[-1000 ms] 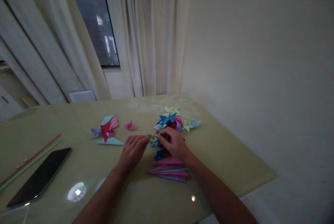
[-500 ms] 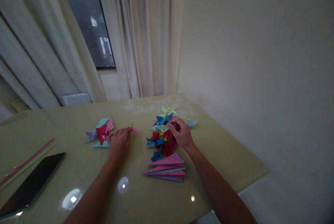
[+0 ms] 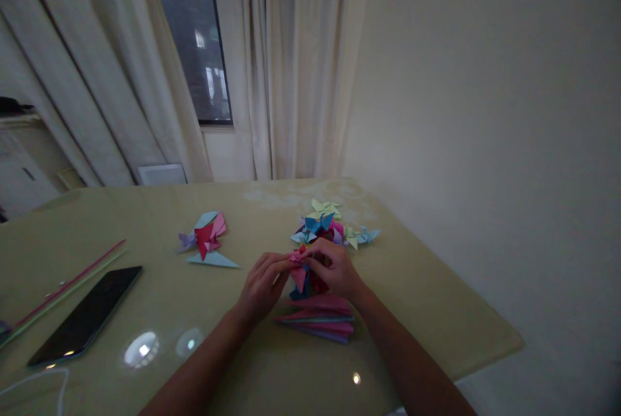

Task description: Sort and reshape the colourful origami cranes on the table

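Both hands meet over the near part of a colourful origami pile [image 3: 317,225]. Pinched in the fingers of my left hand [image 3: 263,284] is a pink paper crane [image 3: 299,277], its pointed part hanging down. My right hand [image 3: 339,272] grips the same crane from the other side, thumb and fingertips closed at its top. Some of the pile is hidden behind the hands. Just below them lies a stack of long folded paper pieces [image 3: 320,319] in pink, blue and purple.
Left of the hands lie a red folded paper figure [image 3: 204,239] among pink and purple ones and a pale blue folded piece [image 3: 213,261]. Farther left are a black phone [image 3: 87,316], thin pink and green sticks [image 3: 72,281] and a white cable [image 3: 63,387]. A wall borders the table's right side.
My left hand has moved right, away from the left group, bringing the pink crane to the pile. My right hand has come down slightly and now grips it too. The view has turned left.
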The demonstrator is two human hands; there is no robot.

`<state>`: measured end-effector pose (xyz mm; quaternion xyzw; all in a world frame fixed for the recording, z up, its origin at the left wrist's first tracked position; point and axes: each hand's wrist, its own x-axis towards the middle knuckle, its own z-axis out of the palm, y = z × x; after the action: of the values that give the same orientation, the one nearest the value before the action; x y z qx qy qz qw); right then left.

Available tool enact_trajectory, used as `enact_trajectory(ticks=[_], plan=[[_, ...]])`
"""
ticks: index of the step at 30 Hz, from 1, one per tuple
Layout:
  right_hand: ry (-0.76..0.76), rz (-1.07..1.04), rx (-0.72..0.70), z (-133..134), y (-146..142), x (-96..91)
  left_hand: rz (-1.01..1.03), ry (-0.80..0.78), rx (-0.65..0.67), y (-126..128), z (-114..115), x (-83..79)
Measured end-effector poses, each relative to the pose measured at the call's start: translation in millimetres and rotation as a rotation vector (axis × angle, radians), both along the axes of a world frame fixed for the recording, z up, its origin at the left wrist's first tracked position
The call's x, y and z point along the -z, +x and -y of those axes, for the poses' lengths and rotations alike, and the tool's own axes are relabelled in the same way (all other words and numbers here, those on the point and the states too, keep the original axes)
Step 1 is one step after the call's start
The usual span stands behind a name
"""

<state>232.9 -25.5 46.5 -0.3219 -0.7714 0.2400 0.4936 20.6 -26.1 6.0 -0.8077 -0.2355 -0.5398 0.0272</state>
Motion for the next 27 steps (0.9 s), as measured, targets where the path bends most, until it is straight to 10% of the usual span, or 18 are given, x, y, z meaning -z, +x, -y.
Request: enact_trajectory(ticks=[3,8,10,22,27], plan=[[-0.051,-0.024,0.059,-2.0,2.5,1.0,-0.055,-0.089,-0.139,-21.7,-13.6,-1.5],[-0.117,-0.266,0.261,-11.2,14.9,-2.4,-0.161,-0.425,-1.009,-84.5,-39.2,2.5],[-0.126,-0.318,0.333,-15.7,19.9,-3.3,-0.238,-0.599,-1.11,-103.0,-43.7,8.4],[-0.04,-0.199,0.397,-16.2,18.3,-2.0,-0.206,-0.453,-0.778,-84.5,-46.3,4.3],[-0.022,-0.099,0.265,-8.8,9.7,-1.0,-0.104,-0.212,-0.25,-37.2,-22.5,2.0]])
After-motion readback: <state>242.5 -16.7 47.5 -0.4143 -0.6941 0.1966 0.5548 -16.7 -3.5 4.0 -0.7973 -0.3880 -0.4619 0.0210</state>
